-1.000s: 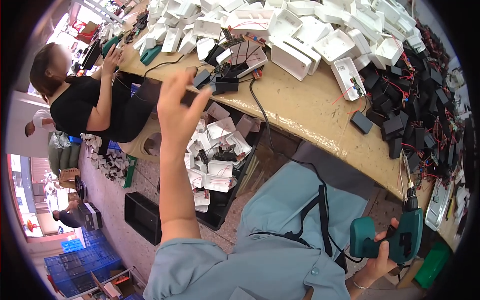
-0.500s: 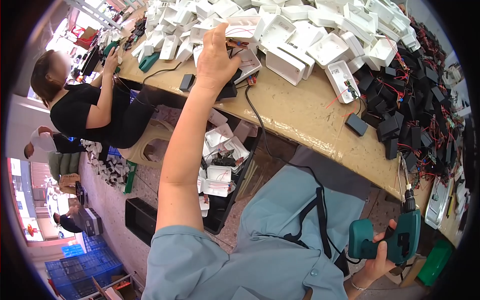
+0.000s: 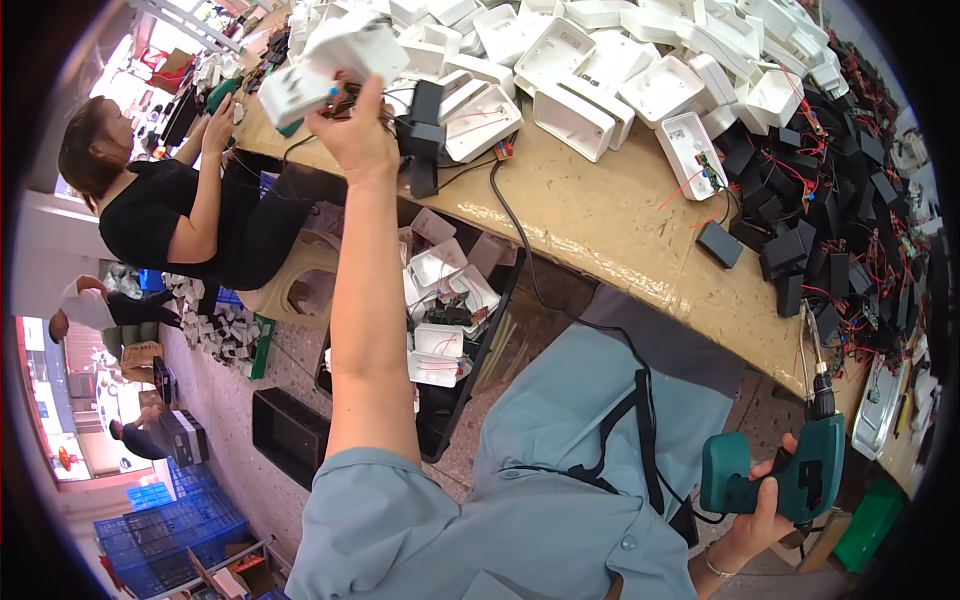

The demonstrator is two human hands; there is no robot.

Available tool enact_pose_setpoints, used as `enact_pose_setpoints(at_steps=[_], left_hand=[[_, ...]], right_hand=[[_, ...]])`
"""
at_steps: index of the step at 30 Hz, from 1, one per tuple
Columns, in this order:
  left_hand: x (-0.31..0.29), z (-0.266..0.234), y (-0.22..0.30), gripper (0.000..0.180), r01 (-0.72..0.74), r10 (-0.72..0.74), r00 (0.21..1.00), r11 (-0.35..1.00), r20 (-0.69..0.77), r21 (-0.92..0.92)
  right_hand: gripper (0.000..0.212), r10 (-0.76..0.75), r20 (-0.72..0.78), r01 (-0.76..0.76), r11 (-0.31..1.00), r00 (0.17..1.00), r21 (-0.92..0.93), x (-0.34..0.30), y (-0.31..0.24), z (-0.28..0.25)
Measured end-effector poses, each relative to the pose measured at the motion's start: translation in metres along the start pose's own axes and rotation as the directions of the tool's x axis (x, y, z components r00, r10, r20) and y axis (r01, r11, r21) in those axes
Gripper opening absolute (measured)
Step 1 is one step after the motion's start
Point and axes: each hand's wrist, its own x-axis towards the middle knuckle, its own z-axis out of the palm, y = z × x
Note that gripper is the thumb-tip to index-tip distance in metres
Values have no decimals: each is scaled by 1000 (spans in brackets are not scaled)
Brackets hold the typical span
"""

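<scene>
Raised over the far left of the workbench, my left hand grips a white plastic casing, slightly smeared by motion. Wires and small parts show at its fingertips. A black box is right beside that hand; whether it hangs from the casing by a wire I cannot tell. At the lower right, my right hand is wrapped round the handle of a green power screwdriver, whose bit points up toward the bench edge. Several white casings with red wires lie near my left hand.
White casings are heaped along the back of the workbench. Black boxes with wired circuit boards pile up at right. A black cable crosses the bench edge. Below stands a black crate of casings. A seated person works at left.
My left hand has taken hold of a white casing and lifted it to the left. The black box beside the hand has shifted too. My right hand keeps the screwdriver in nearly the same place.
</scene>
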Motion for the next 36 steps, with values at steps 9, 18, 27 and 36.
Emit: enact_pose_setpoints(at_steps=[9,18,27,36], left_hand=[[27,-48,58,32,-175,177,984,977,6,-124],[-57,-126,127,55,-49,56,998,899,-4,436],[-83,-218,39,55,20,-406,907,306,112,952],[-72,-216,-46,84,-122,-827,555,28,92,992]], right_hand=[[59,7,48,-6,1000,999,-9,5,1,5],[55,-45,100,48,999,994,-20,13,7,9],[54,-71,124,79,995,990,-58,13,1,17],[56,-43,96,53,993,994,-104,8,-8,20]])
